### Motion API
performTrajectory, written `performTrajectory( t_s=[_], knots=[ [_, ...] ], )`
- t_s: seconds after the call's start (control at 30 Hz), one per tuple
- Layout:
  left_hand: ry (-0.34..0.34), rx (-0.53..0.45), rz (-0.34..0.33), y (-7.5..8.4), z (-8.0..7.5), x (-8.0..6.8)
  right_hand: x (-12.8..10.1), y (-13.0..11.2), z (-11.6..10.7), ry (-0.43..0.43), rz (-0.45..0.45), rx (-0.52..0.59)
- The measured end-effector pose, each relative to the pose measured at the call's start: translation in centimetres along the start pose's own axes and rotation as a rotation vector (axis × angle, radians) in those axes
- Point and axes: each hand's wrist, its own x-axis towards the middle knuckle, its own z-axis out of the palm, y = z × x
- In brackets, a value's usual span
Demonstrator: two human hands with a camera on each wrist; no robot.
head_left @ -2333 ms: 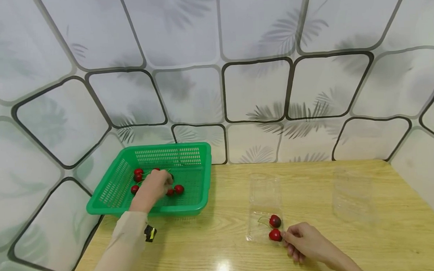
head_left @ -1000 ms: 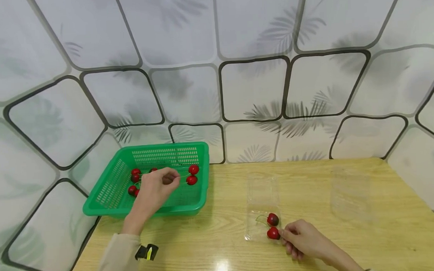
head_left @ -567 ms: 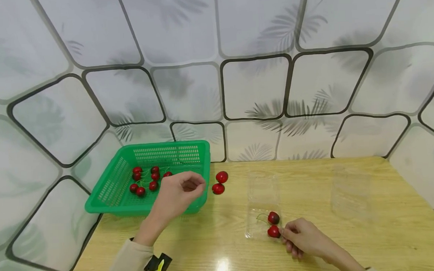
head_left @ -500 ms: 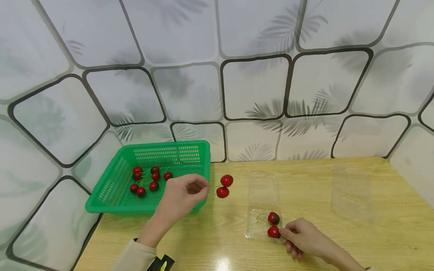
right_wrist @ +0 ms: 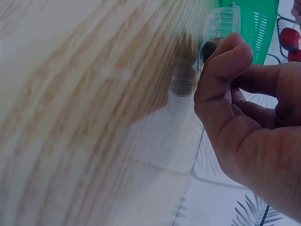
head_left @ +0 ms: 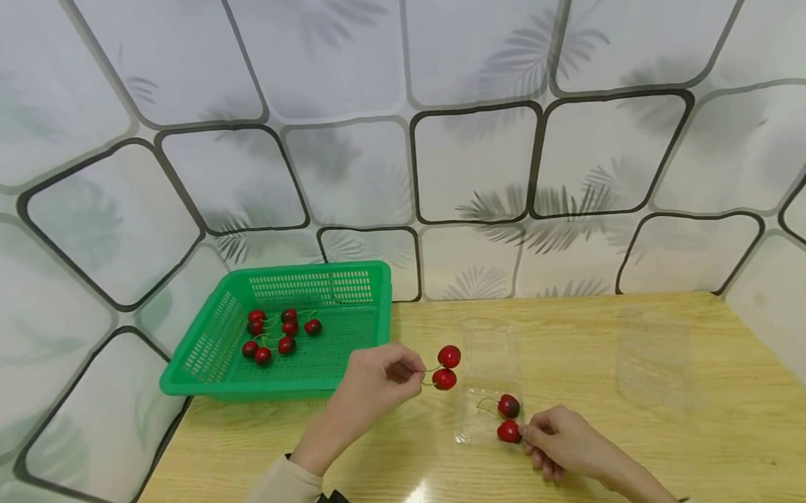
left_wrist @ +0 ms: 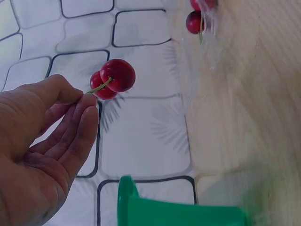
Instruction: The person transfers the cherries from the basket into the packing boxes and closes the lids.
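My left hand (head_left: 384, 380) pinches the green stems of a pair of red cherries (head_left: 446, 367) between thumb and fingertips. In the left wrist view, these cherries (left_wrist: 117, 75) hang in the air beyond the fingertips. Just right of them in the head view lies an open clear plastic clamshell box (head_left: 474, 421), its lid folded back toward the wall. Two cherries (head_left: 509, 419) with a stem sit in its near half. My right hand (head_left: 563, 443) pinches the box's right edge beside the lower cherry. From the right wrist, the fingers partly hide the box (right_wrist: 223, 19).
At the left, a green plastic basket (head_left: 277, 386) holds several more cherries (head_left: 288, 328). Another clear plastic container (head_left: 653, 360) stands on the right of the wooden table (head_left: 742, 432). A patterned wall covering (head_left: 473, 166) rises behind the table's back edge.
My left hand picked up the cherry pair from the basket and carried it right, over the rim, to beside the clear box. The right hand has stayed at the box's edge.
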Motion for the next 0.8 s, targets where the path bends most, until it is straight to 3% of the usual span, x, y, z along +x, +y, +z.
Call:
performTrajectory(
  t_s=[0.3, 0.8],
  knots=[
    [-0.122, -0.037, -0.06, 0.0, 2.8, -0.3, -0.1, -0.1, 0.1, 0.014, 0.025, -0.021],
    [-0.227, -0.088, -0.105, -0.8, 5.3, -0.3, -0.1, -0.1, 0.1, 0.011, 0.05, -0.018]
  ],
)
